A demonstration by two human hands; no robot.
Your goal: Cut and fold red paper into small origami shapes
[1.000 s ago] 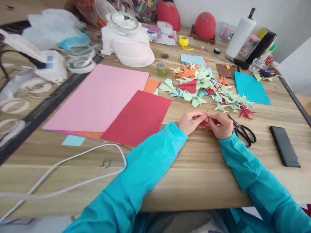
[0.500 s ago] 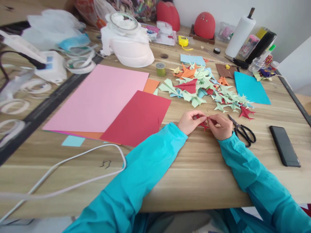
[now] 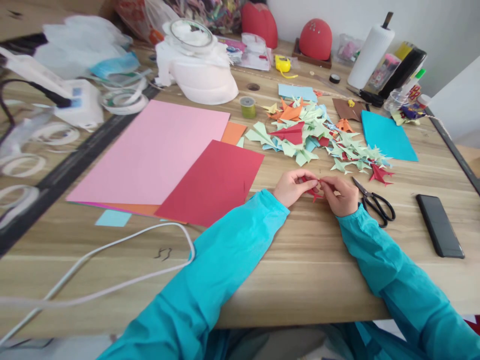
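Note:
My left hand (image 3: pixel 294 188) and my right hand (image 3: pixel 340 194) meet above the wooden table, both closed in a pinch on a small red folded paper piece (image 3: pixel 315 192). Fingers cover much of it; a pointed end sticks out below. Just right of my right hand lie black-handled scissors (image 3: pixel 374 202), their blades pointing away from me. Beyond my hands is a heap of folded paper pieces (image 3: pixel 300 130), mostly pale green, with orange, blue and red ones among them. One red folded paper piece (image 3: pixel 380 173) lies at the heap's near right edge.
Left of my hands lie a red sheet (image 3: pixel 213 185) and a pink sheet (image 3: pixel 157 150). A phone (image 3: pixel 439 226) is on the right, a blue sheet (image 3: pixel 389 136) behind it. A white cable (image 3: pixel 123 240) loops at front left. Thread spool (image 3: pixel 248 107) and tape measure (image 3: pixel 282 63) stand farther back.
My fingertips have shifted very slightly on the red folded paper, and a little more of it shows below them. Everything else stays where it was.

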